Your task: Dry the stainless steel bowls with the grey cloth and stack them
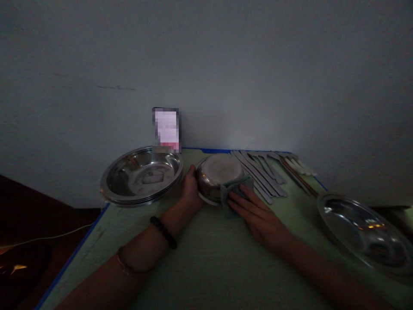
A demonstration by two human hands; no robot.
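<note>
A shiny metal bowl point(222, 168) is held bottom outward above the middle of the table. My left hand point(192, 189) grips it by its left side, with the thumb up along the edge and the other fingers hidden. Against the bowl's lower right wall my right hand point(254, 211) presses a grey-green cloth point(229, 206), its fingers lying over the fabric. To the left of my left hand stands a stack of wide metal basins point(142, 200).
Flat metal cutlery point(258, 172) lies in a row at the back right, beside chopsticks point(298, 176) and white-handled spoons point(301, 165). An oval metal dish point(364, 228) sits at the right edge. A blurred-out phone-like screen point(167, 127) leans on the wall behind the basins.
</note>
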